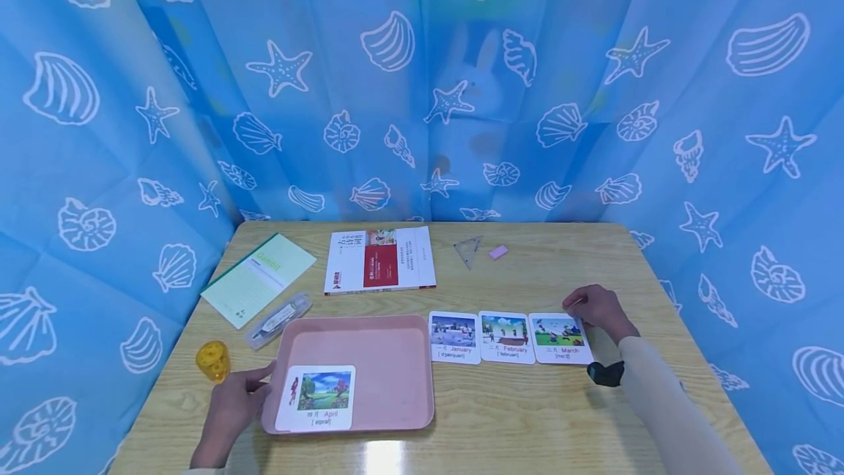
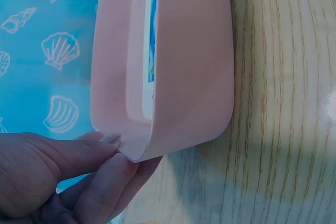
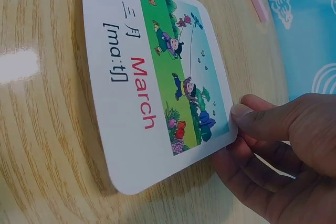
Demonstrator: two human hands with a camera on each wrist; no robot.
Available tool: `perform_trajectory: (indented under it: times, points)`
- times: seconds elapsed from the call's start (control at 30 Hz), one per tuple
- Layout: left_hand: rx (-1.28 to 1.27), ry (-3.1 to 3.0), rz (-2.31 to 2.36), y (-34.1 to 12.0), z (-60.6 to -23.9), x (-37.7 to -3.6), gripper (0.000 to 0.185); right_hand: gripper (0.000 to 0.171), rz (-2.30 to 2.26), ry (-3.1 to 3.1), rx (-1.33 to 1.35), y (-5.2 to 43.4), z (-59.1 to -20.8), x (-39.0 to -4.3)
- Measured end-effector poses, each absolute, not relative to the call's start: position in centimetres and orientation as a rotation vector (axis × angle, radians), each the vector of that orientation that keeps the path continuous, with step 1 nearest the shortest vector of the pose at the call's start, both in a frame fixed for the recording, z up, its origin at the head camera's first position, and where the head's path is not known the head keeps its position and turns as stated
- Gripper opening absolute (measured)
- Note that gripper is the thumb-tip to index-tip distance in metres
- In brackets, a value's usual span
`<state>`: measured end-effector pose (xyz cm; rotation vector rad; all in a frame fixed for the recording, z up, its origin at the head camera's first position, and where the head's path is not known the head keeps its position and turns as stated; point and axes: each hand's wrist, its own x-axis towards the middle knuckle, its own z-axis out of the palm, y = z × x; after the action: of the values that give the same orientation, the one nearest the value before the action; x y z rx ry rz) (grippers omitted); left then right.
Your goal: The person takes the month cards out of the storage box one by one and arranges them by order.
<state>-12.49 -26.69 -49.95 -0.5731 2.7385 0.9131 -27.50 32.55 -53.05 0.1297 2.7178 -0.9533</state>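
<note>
A pink tray (image 1: 395, 358) lies on the wooden table at the front left, with an April picture card (image 1: 318, 396) inside it. My left hand (image 1: 262, 380) pinches the tray's left rim; in the left wrist view the thumb and fingers (image 2: 100, 153) close on the rim of the tray (image 2: 178, 77). Right of the tray lie three cards in a row: January (image 1: 453, 338), February (image 1: 506, 338) and March (image 1: 560, 340). My right hand (image 1: 576, 306) pinches the March card (image 3: 152, 77) at its far right corner, thumb on top and fingers under the edge.
At the back of the table lie a green notebook (image 1: 258, 277), a book (image 1: 379, 259), a clear set square (image 1: 468, 249) and a pink eraser (image 1: 498, 252). A clear pencil case (image 1: 277, 319) and a yellow cup (image 1: 212, 360) sit left of the tray. Blue shell-print curtains enclose the table.
</note>
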Motion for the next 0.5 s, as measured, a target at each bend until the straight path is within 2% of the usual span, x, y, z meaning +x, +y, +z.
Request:
perform_trajectory:
  times: [0.5]
  points:
    - [-0.577,2.746,0.921,-26.75,-50.22,-12.48,0.037,0.018,-0.843,2.798,0.095,32.06,-52.63,-27.56]
